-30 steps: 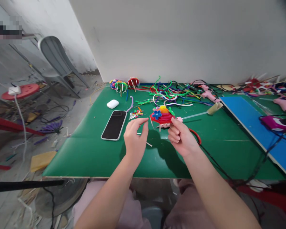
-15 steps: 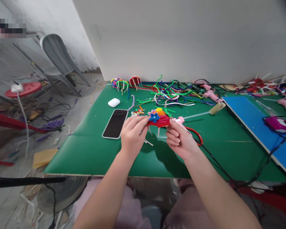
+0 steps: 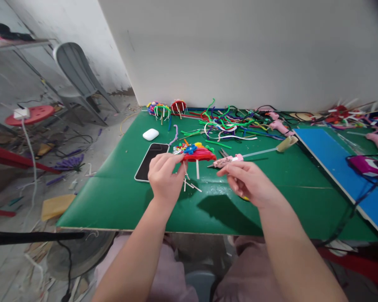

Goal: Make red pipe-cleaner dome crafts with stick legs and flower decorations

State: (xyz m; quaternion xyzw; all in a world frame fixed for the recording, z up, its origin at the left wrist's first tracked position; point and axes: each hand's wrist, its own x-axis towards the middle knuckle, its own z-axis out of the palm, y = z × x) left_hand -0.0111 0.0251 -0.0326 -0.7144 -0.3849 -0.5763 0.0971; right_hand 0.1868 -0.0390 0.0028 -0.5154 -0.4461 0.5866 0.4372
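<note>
The red ornament point(image 3: 202, 154), pinched by the left hand point(image 3: 164, 173), sits left of the right hand point(image 3: 248, 183), whose grip is unclear.

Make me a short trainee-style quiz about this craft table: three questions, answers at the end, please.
1. Which of the person's hands holds the red pipe-cleaner ornament?
2. True or false: the pink glue gun nearest the right hand lies to the right of the smartphone.
3. Fill in the colour: the earbud case beyond the smartphone is ____.

Key:
1. The left hand.
2. True.
3. White.
</note>
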